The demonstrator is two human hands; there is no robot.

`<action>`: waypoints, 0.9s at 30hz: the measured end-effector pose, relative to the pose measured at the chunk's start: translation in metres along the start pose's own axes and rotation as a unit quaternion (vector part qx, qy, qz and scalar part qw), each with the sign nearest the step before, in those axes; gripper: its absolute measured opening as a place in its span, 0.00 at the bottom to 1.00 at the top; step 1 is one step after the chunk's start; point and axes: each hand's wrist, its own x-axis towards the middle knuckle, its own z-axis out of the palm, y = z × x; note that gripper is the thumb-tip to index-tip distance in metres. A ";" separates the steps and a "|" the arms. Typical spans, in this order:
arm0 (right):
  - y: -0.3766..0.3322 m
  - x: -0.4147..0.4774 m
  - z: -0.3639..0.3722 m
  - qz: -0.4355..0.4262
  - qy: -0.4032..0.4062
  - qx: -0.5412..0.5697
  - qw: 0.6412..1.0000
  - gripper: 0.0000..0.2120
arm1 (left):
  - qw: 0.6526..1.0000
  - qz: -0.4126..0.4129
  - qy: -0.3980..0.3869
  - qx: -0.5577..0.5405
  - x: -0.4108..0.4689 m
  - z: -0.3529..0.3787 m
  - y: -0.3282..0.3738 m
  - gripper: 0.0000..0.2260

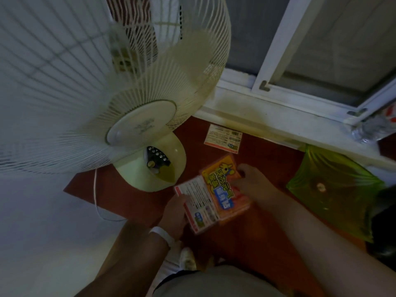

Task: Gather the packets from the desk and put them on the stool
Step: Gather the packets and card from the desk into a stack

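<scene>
My left hand [174, 213] grips a white-backed packet [200, 207] with printed text by its left edge. My right hand [255, 185] holds an orange packet [222, 187] with yellow lettering, laid partly over the white-backed one. Both packets hover just above the reddish-brown desk [257, 159]. A third packet [223, 138], back side up, lies flat on the desk further away, near the window sill. No stool is in view.
A large cream table fan [150, 161] stands on the desk at left, its cage filling the upper left, its white cord [96, 198] trailing off the desk edge. A green plastic bag [334, 189] lies at right. The window sill [278, 116] bounds the desk's far side.
</scene>
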 end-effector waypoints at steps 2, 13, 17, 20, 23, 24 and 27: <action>-0.009 -0.009 0.009 0.017 0.001 0.082 0.997 0.05 | 1.000 -0.010 -0.004 -0.026 -0.001 -0.006 0.001 0.11; -0.010 -0.021 0.076 -0.026 -0.040 -0.087 0.995 0.12 | 0.992 0.069 -0.107 0.013 -0.015 -0.030 0.012 0.15; -0.010 -0.024 0.094 -0.048 -0.049 -0.111 0.992 0.15 | 0.992 0.086 -0.074 0.047 -0.015 -0.043 0.014 0.13; -0.006 -0.022 0.101 -0.039 -0.035 -0.096 0.994 0.16 | 0.994 0.078 -0.066 0.045 -0.015 -0.051 0.013 0.13; 0.005 -0.014 0.101 -0.001 -0.010 -0.028 1.000 0.10 | 0.994 0.080 -0.057 0.045 -0.013 -0.057 0.012 0.14; 0.011 -0.011 0.099 0.026 -0.004 0.004 1.000 0.09 | 0.994 0.080 -0.053 0.043 -0.012 -0.059 0.012 0.14; 0.037 0.001 0.087 0.085 0.026 -0.035 0.995 0.10 | 0.995 0.080 -0.045 0.049 -0.008 -0.060 0.015 0.12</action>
